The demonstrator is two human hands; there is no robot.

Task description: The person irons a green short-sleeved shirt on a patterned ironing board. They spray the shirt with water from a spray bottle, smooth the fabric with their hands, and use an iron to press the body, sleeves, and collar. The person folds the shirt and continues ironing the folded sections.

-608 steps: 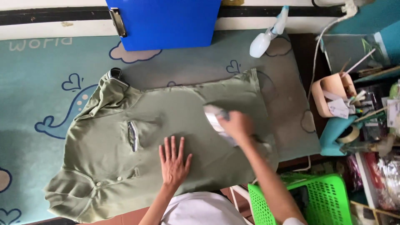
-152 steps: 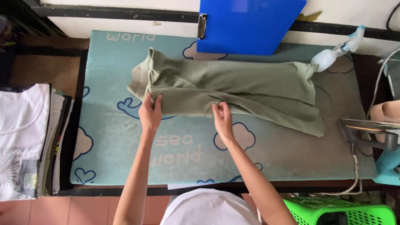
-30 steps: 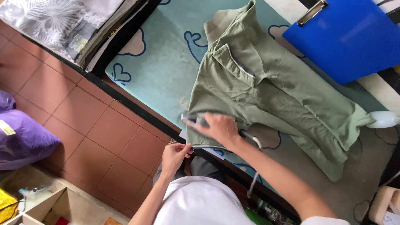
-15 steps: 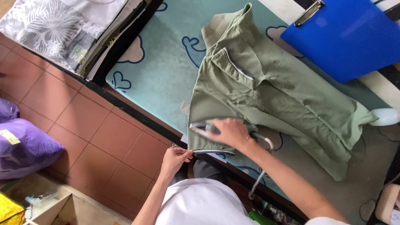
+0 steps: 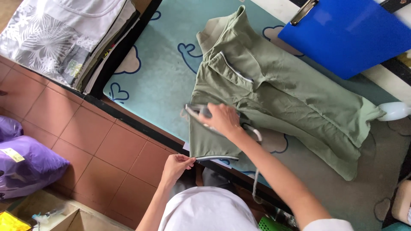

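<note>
An olive-green collared shirt [image 5: 274, 94] lies folded lengthwise on a pale blue mat [image 5: 167, 72] printed with clouds and whales. My right hand [image 5: 222, 119] grips an iron [image 5: 197, 112] and presses it on the shirt's sleeve near the mat's front edge. The iron's cord [image 5: 256, 171] hangs down past my forearm. My left hand [image 5: 176, 166] pinches the trimmed hem of that sleeve at the mat's edge and holds it taut.
A blue clipboard [image 5: 351, 34] rests at the back right. A white spray bottle [image 5: 396, 111] lies by the shirt's hem. Folded clothes [image 5: 64, 38] are stacked to the left. Purple bags [image 5: 23, 164] sit on the tiled floor.
The iron has slid left along the sleeve toward its outer edge. My left hand has moved a little right and holds the sleeve hem.
</note>
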